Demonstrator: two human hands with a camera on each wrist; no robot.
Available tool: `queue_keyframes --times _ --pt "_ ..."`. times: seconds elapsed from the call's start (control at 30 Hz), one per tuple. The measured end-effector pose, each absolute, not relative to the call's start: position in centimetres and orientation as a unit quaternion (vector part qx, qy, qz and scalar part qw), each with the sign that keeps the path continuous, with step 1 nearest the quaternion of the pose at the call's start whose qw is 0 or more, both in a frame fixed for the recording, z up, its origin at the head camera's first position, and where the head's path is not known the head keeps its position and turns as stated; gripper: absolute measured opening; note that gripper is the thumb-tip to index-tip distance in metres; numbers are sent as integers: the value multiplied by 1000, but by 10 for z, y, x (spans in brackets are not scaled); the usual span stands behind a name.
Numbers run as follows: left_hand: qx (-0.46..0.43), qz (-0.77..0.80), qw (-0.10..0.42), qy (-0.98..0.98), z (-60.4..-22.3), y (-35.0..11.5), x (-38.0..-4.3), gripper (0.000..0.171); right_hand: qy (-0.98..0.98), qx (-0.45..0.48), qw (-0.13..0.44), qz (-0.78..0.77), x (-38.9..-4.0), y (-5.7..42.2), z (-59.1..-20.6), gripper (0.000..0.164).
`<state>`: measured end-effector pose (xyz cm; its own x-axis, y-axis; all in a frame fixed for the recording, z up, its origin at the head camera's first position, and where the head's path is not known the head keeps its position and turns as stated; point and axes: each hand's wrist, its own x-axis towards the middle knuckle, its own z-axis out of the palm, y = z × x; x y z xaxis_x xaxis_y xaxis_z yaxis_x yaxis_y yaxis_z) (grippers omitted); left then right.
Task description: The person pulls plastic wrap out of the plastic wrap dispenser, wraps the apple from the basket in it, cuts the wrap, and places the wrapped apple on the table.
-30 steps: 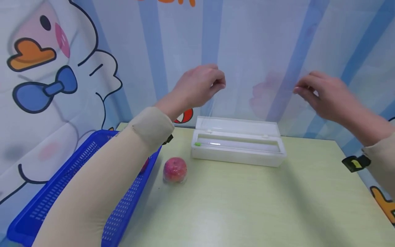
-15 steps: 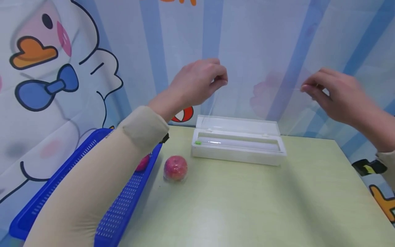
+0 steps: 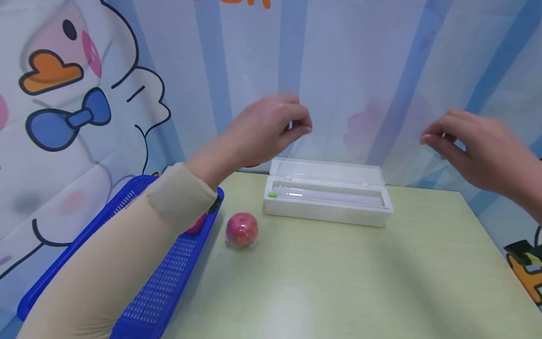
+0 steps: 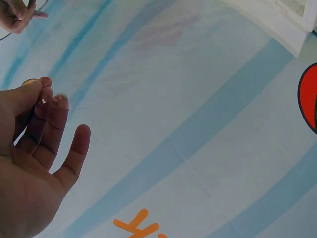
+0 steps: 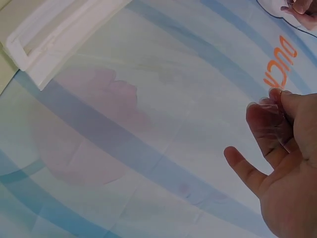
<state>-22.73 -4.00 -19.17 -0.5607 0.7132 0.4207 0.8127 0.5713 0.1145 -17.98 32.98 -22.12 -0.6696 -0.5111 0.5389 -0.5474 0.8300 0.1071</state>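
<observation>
Both hands are raised over the back of the table, with thin clear plastic wrap (image 5: 277,120) between them. My left hand (image 3: 271,127) pinches its left end between thumb and fingers; the film glints at those fingertips in the left wrist view. My right hand (image 3: 474,148) pinches the other end, where the wrap bunches over the fingers in the right wrist view. Behind and below the hands stands a white wrap dispenser box (image 3: 326,214), its clear lid (image 3: 326,170) raised. A pale roll (image 3: 338,195) lies inside, and a small green slider (image 3: 273,194) sits at the left.
A red apple (image 3: 242,230) in clear wrapping sits on the table (image 3: 338,273), left of the box. Further left lies a blue perforated basket (image 3: 169,268) holding a red fruit (image 3: 196,224), partly covered by my left sleeve. A printed curtain (image 3: 338,70) hangs behind the table.
My right hand has moved to the right and slightly down, widening the gap between the hands. My left hand rose a little, then came down, its forearm shifting left. Box and apple stay put.
</observation>
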Motion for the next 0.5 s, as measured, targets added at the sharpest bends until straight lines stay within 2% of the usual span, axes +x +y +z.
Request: queue_keyframes --times 0.27,0.5 --pt "-501 -194 113 -836 -215 -46 -196 7 -905 322 278 28 -151 335 -238 17" --pt "-522 -192 56 -829 -247 -45 -168 7 -920 296 255 24 -123 339 -265 14"
